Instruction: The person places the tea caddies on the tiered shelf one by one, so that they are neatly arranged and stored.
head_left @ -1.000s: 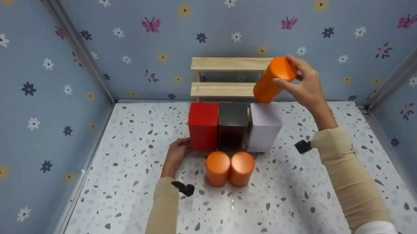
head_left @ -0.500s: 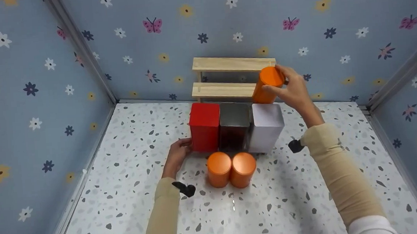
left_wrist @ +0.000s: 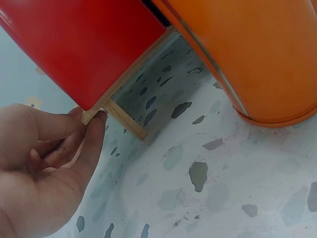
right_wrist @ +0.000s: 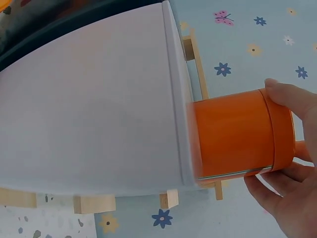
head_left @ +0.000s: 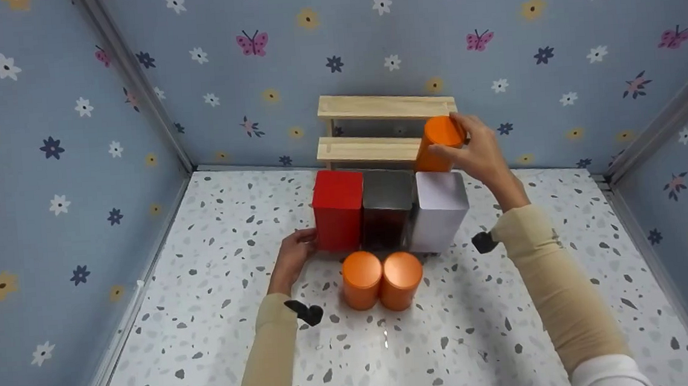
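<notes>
My right hand (head_left: 484, 152) grips an orange cylindrical canister (head_left: 438, 150) near its lid, thumb and fingers around it. The canister stands nearly upright at the right end of a tiered wooden rack (head_left: 371, 148), behind a white box-shaped tin (head_left: 442, 210); its lower part is hidden. With thumb and fingers, my left hand (left_wrist: 49, 168) pinches the front left corner of the rack's lowest shelf, below a red box-shaped tin (head_left: 339, 211). Between the red and white tins stands a black tin (head_left: 386, 208). In front of the rack, two more orange canisters (head_left: 361, 279) stand side by side on the table.
The speckled white table (head_left: 228, 358) extends around the rack. Blue walls (head_left: 191, 82) with flowers and butterflies stand behind and at both sides, the back one close behind the rack.
My right hand has brought the orange canister left and down, from tilted above the rack to nearly upright behind the white tin. The left hand keeps its hold on the rack.
</notes>
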The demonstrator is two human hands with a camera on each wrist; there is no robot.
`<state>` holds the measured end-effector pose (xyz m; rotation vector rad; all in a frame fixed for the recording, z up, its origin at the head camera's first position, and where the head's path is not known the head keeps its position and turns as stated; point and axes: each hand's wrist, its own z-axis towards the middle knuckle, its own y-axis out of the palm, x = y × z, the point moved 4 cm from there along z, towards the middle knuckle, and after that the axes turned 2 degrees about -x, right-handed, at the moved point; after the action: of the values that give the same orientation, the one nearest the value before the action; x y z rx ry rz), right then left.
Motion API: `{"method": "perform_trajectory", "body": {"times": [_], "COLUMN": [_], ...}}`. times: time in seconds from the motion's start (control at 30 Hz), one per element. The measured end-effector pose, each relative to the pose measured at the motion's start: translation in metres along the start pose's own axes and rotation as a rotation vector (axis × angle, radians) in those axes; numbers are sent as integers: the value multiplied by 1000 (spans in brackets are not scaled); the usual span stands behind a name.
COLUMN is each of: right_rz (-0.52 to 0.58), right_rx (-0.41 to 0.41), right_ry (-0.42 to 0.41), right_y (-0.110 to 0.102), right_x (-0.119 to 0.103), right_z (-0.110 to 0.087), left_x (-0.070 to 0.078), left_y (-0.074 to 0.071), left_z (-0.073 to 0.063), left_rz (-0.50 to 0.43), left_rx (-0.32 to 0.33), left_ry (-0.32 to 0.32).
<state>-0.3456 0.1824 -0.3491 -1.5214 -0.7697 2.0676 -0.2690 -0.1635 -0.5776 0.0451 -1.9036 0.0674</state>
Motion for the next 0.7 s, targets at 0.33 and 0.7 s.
{"method": "perform_trajectory", "body": {"times": [0.33,0.7], "right_rz": [-25,-47], "right_rx": [-14,-5], "right_ry": [29,85], "right_y": [-1,1], "right_x": [0,-7], "right_z": [2,2], "left_x": [0,-4], "left_y": [-1,-1], "left_z": [0,3], "left_rz": [20,23], "left_rx": [8,13], "left_ry": [0,-33]}}
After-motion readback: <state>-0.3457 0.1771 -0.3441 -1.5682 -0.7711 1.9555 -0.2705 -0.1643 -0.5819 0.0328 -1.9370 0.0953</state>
